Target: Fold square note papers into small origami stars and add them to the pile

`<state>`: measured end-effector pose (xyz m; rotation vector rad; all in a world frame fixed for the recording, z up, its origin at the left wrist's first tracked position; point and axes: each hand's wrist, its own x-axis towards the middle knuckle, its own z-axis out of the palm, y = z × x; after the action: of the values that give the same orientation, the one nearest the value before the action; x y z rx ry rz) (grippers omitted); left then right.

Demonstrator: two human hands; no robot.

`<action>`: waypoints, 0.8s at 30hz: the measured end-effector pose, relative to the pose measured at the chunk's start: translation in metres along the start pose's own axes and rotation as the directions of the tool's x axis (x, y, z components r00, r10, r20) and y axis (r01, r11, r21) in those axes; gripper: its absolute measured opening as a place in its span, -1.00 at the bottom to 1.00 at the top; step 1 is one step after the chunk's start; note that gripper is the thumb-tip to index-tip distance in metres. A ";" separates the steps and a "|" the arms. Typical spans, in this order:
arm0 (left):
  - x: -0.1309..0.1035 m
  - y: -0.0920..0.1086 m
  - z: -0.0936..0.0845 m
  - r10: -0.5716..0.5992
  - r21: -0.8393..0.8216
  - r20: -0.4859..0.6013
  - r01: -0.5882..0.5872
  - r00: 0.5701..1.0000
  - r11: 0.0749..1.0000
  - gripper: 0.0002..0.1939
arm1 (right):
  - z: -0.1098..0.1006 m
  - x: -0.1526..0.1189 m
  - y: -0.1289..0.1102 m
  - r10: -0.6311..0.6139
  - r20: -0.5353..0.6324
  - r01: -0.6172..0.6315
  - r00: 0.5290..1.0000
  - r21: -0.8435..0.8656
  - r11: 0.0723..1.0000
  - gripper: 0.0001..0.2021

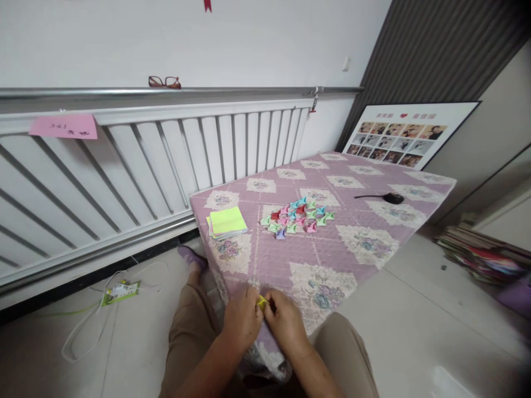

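Near the front corner of the cloth-covered table [327, 251], my left hand [243, 316] and my right hand [285, 320] come together around a small folded piece of yellow paper [262, 302]. Fingers of both hands pinch it, one hand on each side, and cover most of it. Farther up the table lies a group of small folded paper pieces [296, 216] in green, pink, red, blue and purple. To their left rests a stack of square paper sheets [228, 222], with a bright yellow-green one on top.
A black ladle-like spoon [392, 198] lies on the table's right side. Behind the table stand a white radiator [244, 146] and a photo board [409, 132]. Glasses [165, 82] rest on the pipe. A power strip [121, 292] with cables is on the floor at left.
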<state>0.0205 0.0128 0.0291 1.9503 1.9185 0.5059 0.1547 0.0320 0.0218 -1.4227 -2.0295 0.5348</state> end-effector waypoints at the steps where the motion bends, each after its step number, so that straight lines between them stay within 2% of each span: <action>1: 0.000 -0.001 0.002 0.021 0.027 -0.002 -0.021 1.000 0.999 -0.85 | 0.001 0.000 0.001 -0.023 -0.005 0.022 1.000 -0.051 0.998 -0.91; 5: -0.001 -0.005 0.004 0.083 0.061 -0.029 -0.081 0.996 0.995 -0.84 | 0.008 -0.001 0.006 -0.089 -0.047 0.079 0.995 -0.179 0.981 -0.89; 14: -0.004 -0.012 0.001 0.235 0.000 -0.017 -0.235 0.972 0.972 -0.77 | 0.010 -0.002 0.017 -0.258 -0.031 0.239 0.966 -0.287 0.928 -0.86; 24: -0.010 -0.026 0.008 0.325 0.053 -0.032 -0.323 0.945 0.945 -0.73 | 0.010 -0.005 0.029 -0.405 0.049 0.403 0.913 -0.266 0.876 -0.83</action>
<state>0.0018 0.0035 0.0091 2.3186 1.6491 0.5962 0.1696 0.0378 -0.0050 -1.0850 -2.3765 0.0718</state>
